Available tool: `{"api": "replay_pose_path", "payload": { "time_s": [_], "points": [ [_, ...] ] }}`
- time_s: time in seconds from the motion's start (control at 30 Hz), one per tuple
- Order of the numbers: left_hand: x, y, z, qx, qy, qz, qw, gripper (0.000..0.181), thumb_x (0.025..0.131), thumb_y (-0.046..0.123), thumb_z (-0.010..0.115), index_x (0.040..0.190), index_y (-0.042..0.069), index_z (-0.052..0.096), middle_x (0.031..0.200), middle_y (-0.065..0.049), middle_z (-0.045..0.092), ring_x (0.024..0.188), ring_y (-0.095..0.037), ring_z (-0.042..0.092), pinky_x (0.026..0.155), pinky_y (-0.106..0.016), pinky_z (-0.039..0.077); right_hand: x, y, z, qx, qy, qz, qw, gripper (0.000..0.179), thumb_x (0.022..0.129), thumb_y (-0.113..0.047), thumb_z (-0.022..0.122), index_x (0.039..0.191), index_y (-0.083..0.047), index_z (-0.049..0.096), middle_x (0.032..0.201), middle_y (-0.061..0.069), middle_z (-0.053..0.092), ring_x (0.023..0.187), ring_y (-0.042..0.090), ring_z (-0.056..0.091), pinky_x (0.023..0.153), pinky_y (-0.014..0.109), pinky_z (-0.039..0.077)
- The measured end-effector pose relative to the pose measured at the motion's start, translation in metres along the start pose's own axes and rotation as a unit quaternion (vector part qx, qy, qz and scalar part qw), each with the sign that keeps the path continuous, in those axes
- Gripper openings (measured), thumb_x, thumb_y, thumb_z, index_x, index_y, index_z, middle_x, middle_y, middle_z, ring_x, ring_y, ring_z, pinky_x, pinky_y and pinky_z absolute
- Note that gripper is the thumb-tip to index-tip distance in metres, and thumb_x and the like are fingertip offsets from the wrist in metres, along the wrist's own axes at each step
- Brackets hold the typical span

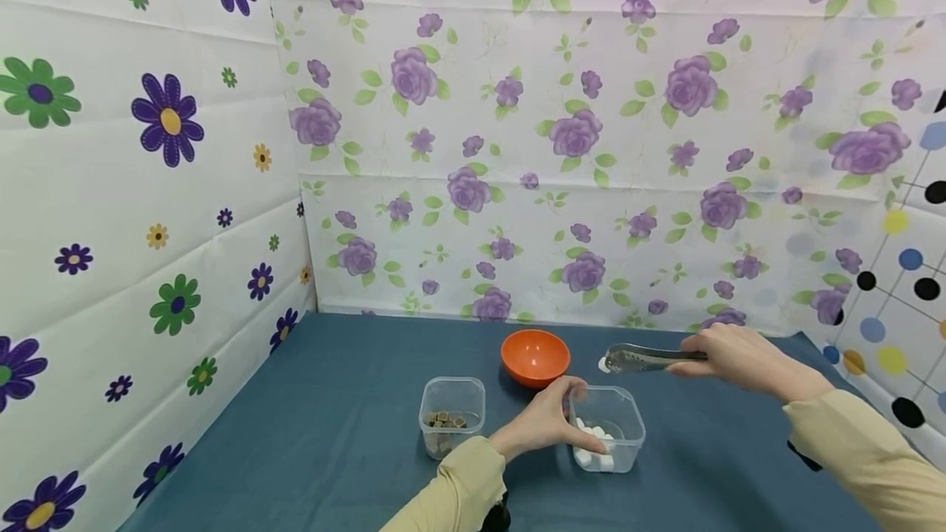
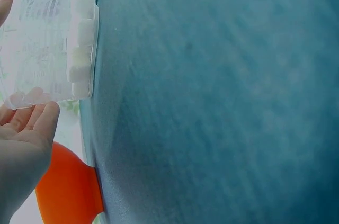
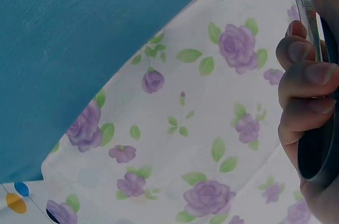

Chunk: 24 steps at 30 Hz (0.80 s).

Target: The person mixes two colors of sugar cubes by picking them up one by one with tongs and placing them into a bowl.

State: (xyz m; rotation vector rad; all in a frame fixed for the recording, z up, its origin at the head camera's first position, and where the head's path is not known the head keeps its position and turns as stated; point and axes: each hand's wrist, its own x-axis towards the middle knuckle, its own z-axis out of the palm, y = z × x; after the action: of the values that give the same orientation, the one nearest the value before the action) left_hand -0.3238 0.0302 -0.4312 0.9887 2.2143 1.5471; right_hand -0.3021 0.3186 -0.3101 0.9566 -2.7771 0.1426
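Observation:
My left hand (image 1: 543, 421) grips a clear plastic container (image 1: 630, 432) by its left side, thumb on the near side and fingers at the far corner. Several small white pieces (image 2: 83, 33) lie along the container's bottom. To the right, my right hand (image 1: 739, 358) holds metal tongs (image 1: 646, 357) with a dark handle (image 3: 318, 147), raised above the table. A small white piece (image 1: 603, 364) is pinched at their tips, between the container and an orange bowl (image 1: 535, 360). The bowl stands just behind my left hand.
Left of my left hand stands a second clear container (image 1: 452, 388), with several small brown ring-like pieces (image 1: 446, 419) in it. A blue cloth (image 1: 332, 433) covers the table. Flower-patterned curtains (image 1: 473, 146) hang at the back and left, and a dotted one (image 1: 909, 335) at the right.

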Motion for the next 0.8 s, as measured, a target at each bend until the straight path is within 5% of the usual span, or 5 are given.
{"api": "replay_pose_path", "payload": {
  "time_s": [0.8],
  "points": [
    [0.0,-0.001,0.0,-0.009,-0.008,-0.006,0.9999,0.067,0.075,0.016,0.076,0.13,0.01,0.039,0.121,-0.001,0.046,0.104,-0.018,0.048,0.08,-0.028,0.042,0.059,0.001,0.029,0.02,-0.005,0.027,0.9994,0.035,0.084,-0.04,0.062,0.057,-0.021,0.05,0.048,-0.009,0.035,0.037,0.006,0.036,0.04,0.024,0.031]
  ]
}}
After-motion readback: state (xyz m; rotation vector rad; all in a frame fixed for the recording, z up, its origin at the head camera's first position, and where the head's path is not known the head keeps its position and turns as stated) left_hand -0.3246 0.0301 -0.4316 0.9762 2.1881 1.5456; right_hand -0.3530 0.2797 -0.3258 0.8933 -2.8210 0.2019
